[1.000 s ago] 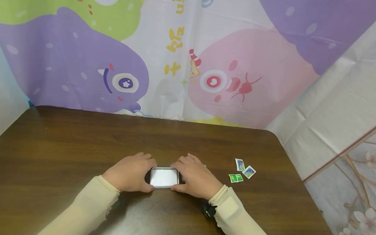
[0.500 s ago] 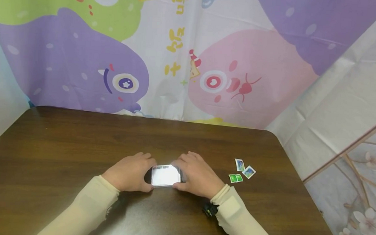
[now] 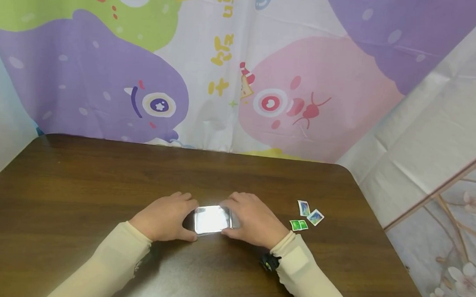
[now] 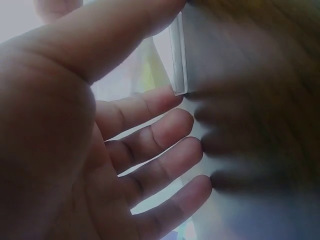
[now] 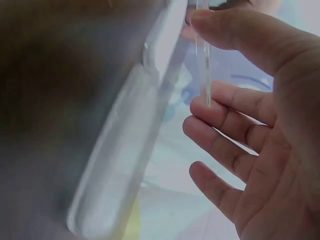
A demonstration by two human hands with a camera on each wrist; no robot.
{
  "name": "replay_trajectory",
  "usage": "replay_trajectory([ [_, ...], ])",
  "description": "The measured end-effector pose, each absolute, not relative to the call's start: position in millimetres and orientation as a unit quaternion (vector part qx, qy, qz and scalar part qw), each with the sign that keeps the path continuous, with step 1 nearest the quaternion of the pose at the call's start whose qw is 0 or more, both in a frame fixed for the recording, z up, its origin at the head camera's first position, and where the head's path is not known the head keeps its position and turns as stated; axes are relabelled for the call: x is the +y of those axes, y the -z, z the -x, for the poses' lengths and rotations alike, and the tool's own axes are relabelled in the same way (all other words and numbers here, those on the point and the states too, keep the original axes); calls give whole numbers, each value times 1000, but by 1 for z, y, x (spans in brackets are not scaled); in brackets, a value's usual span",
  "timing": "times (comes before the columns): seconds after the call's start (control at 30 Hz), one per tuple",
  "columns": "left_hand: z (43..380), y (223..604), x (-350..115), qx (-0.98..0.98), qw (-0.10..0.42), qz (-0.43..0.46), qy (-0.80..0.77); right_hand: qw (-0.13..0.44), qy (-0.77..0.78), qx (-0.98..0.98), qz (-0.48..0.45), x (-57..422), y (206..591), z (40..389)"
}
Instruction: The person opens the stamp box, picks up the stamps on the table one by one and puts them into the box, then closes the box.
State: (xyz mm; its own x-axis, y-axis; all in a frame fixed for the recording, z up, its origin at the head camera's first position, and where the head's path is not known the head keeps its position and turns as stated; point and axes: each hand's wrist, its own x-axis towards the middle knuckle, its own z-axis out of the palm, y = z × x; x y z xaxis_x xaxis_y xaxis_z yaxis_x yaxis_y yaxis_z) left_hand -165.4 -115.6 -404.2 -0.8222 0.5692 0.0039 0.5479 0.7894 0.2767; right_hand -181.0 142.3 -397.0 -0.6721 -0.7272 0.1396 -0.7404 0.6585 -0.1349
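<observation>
A shiny rectangular clear plastic piece (image 3: 212, 220) lies between my two hands, reflecting bright white light. My right hand (image 3: 254, 221) pinches a thin clear plate (image 5: 205, 65) by its edge between thumb and fingertips, the other fingers spread. Below that plate, the right wrist view shows a blurred clear plastic case part (image 5: 112, 160) close to the dark tabletop. My left hand (image 3: 165, 218) holds the left end, its thumb and index fingertip at the two ends of a clear edge (image 4: 179, 55). The left hand's other fingers are extended near the table.
Several small stamp-like papers lie right of the right hand: a green one (image 3: 298, 225) and two blue ones, including a tilted one (image 3: 315, 217). The brown wooden table (image 3: 99, 172) ends at a cartoon-printed curtain (image 3: 211, 120) behind. A black strap device (image 3: 269, 261) hangs at the right wrist.
My right hand has shifted slightly right, and the bright clear plate has moved right and tilted with it. More grey shows at its right end. My left hand has barely moved.
</observation>
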Motion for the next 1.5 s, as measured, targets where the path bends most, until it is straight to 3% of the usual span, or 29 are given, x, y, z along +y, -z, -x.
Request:
replay_trajectory([
  [0.63,164,409,-113,950,-15,-284,-126,85,-95,-924,-360,151,391,187],
  [1.23,163,405,-111,954,18,-273,-121,74,-106,-928,-349,153,394,187],
  [1.5,163,406,-111,954,10,-272,-128,79,-100,-931,-342,154,396,189],
])
